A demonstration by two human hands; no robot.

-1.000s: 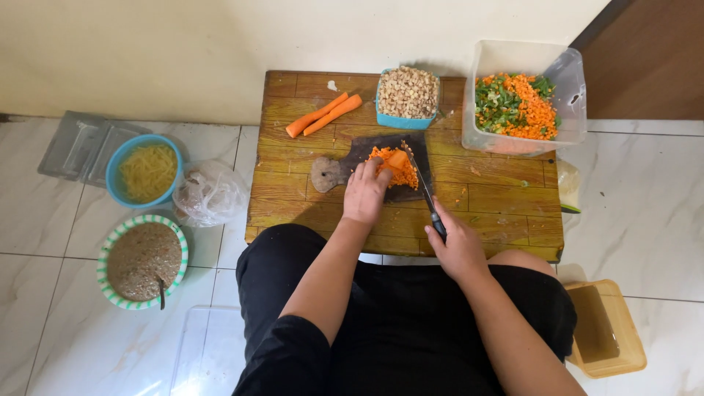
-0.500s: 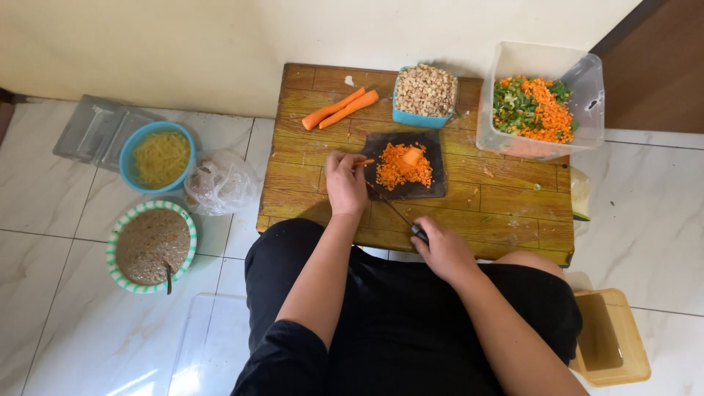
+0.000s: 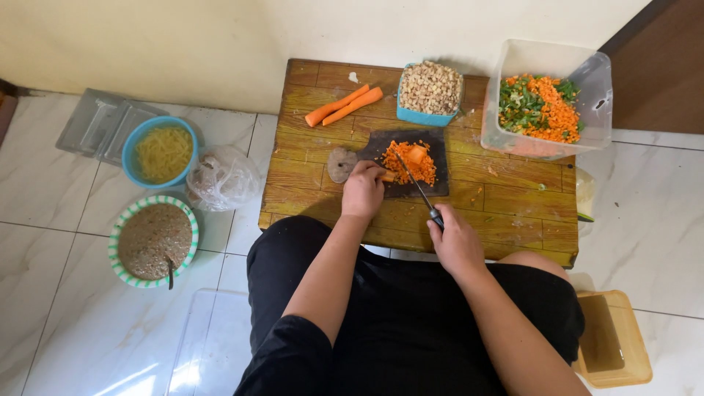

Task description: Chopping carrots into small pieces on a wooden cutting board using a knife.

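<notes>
1. The left hand [image 3: 363, 189] lies palm down on the near left edge of the dark cutting board [image 3: 438, 180], forearm stretched straight forward from the lap. Its fingers are curled shut over a small carrot piece [image 3: 388, 176], whose orange end pokes out to the right of the knuckles.
2. The right hand [image 3: 456, 242] sits nearer the body, at the front edge of the low wooden surface [image 3: 499, 213], with the wrist bent slightly inward. Its fingers are wrapped closed around the black handle of a knife [image 3: 418, 187].
3. The knife runs diagonally up and left from that hand, and its blade tip reaches over the pile of chopped carrot [image 3: 412, 161] on the board, just beside the held piece.
4. The cutting board lies in the middle of the surface. A round brownish lump sits touching its left end.
5. Two whole carrots [image 3: 345, 107] lie side by side at the back left of the surface, well apart from the board.
6. A blue tub of pale cubes [image 3: 430, 88] stands just behind the board.
7. A clear plastic box [image 3: 598, 77] at the back right holds chopped greens and carrot.
8. On the tiled floor to the left are a blue bowl of yellow noodles [image 3: 161, 152], a crumpled plastic bag [image 3: 224, 177] and a green-rimmed bowl of brown mix [image 3: 152, 240] with a spoon in it.
</notes>
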